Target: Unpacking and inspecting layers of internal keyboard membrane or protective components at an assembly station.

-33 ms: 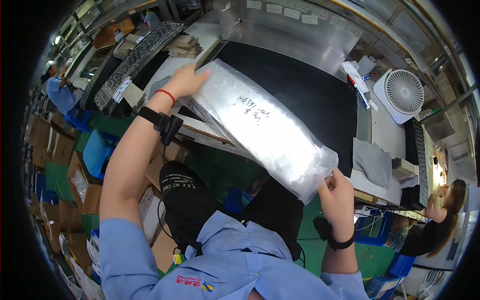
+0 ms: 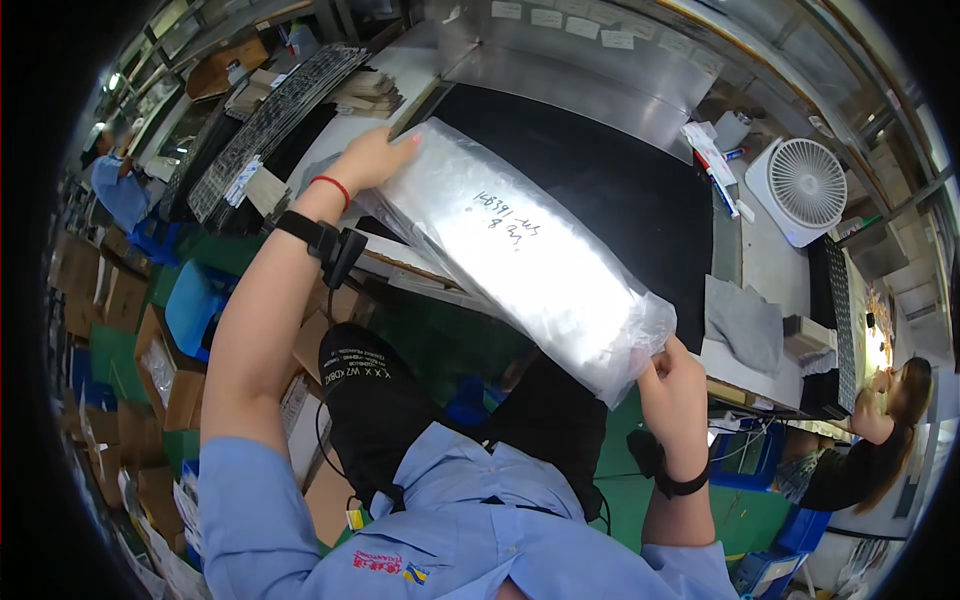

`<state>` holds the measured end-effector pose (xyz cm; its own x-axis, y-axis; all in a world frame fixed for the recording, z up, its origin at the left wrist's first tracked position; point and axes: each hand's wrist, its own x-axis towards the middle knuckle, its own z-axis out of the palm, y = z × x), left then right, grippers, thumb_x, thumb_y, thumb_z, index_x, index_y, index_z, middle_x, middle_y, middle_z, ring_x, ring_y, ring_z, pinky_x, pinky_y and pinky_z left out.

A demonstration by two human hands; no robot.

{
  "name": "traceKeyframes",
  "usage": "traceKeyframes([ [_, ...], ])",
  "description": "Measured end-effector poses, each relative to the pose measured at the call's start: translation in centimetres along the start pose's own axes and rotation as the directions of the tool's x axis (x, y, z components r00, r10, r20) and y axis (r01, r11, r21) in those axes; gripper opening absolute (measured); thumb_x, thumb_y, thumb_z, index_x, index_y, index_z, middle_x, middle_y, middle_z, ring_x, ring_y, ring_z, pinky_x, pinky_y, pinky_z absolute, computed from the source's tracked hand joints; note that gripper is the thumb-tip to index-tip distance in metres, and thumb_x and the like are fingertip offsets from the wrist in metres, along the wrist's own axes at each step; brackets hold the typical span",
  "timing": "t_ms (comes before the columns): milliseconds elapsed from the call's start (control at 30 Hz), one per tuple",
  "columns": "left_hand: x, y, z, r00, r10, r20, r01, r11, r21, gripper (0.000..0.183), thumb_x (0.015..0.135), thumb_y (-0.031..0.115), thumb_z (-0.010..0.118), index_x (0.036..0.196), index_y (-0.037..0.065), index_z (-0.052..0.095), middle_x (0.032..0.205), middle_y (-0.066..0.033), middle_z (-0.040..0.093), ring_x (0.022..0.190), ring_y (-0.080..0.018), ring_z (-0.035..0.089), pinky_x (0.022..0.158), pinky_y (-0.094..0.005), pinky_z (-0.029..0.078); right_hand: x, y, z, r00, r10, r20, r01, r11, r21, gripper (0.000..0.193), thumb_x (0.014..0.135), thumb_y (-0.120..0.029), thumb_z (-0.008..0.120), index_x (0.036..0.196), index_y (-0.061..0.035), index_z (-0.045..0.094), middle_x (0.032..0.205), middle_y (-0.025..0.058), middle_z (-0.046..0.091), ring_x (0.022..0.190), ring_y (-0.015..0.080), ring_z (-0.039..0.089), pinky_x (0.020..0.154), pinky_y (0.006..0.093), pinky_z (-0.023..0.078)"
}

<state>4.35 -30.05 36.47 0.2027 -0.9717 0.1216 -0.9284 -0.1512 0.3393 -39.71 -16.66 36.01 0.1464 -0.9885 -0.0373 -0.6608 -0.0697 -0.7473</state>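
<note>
A long, clear plastic bag (image 2: 530, 270) with a flat silvery package inside is stretched slantwise before me, over the front edge of the black work mat (image 2: 640, 180). Dark handwriting marks its upper face. My left hand (image 2: 378, 160) grips the bag's far left end, thumb on top and the other fingers hidden beneath. At the near right end, my right hand (image 2: 672, 385) pinches the crumpled plastic between thumb and bent fingers. Wrist straps with small dark devices sit on both arms.
A white fan (image 2: 797, 190), a grey cloth (image 2: 742, 322) and red and blue markers (image 2: 716, 172) lie on the bench's right. Dark patterned panels (image 2: 275, 135) are stacked at left, near cardboard pieces (image 2: 368, 93). An open carton (image 2: 170, 370) and blue chair (image 2: 193, 305) stand left; a person (image 2: 870, 440) sits right.
</note>
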Motion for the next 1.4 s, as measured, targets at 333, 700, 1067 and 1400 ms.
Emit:
traceKeyframes([
  [333,0.5,-0.4,-0.5,0.977,0.21,0.028,-0.081,0.491,-0.867,0.056,0.09,0.042,0.063,0.129,0.004,0.05,0.117,-0.002,0.059,0.105,-0.0107,0.054,0.093,-0.0269,0.043,0.1,0.6,1.3,0.972,-0.164,-0.171,0.195,0.964,0.182,0.046,0.082,-0.018,0.071,0.119,0.0023,0.051,0.108,0.0128,0.062,0.091,0.0158,0.06,0.074,0.0303,0.048],
  [700,0.3,-1.1,1.6,0.992,0.118,0.043,0.05,-0.05,-0.998,0.033,0.096,0.025,0.059,0.125,0.01,0.054,0.117,-0.0024,0.061,0.108,-0.0158,0.058,0.095,-0.0322,0.047,3.3,-0.9,-0.3,0.996,0.083,0.031,-0.077,0.624,0.778,0.053,0.082,-0.004,0.07,0.129,0.0026,0.047,0.122,0.0101,0.058,0.11,0.0181,0.056,0.095,0.0321,0.044],
  [1067,0.4,-1.2,1.9,0.995,0.075,0.061,0.077,-0.232,-0.97,0.02,0.1,0.019,0.051,0.117,0.012,0.057,0.115,-0.0042,0.062,0.105,-0.0192,0.061,0.093,-0.0369,0.05,5.9,1.1,0.8,0.917,-0.224,-0.33,0.288,0.945,0.158,0.063,0.077,-0.006,0.075,0.13,0.0002,0.041,0.118,0.0125,0.056,0.108,0.0204,0.056,0.092,0.0335,0.046],
  [1400,1.3,-0.5,2.9,0.995,-0.098,0.019,0.007,-0.117,-0.993,0.02,0.101,0.02,0.049,0.114,0.007,0.058,0.111,-0.0059,0.063,0.098,-0.0169,0.06,0.091,-0.0326,0.048,9.0,-0.8,-0.6,0.988,0.091,-0.125,0.005,0.789,0.615,0.069,0.077,-0.004,0.077,0.133,0.001,0.037,0.12,0.0133,0.056,0.106,0.0224,0.058,0.09,0.0332,0.048],
])
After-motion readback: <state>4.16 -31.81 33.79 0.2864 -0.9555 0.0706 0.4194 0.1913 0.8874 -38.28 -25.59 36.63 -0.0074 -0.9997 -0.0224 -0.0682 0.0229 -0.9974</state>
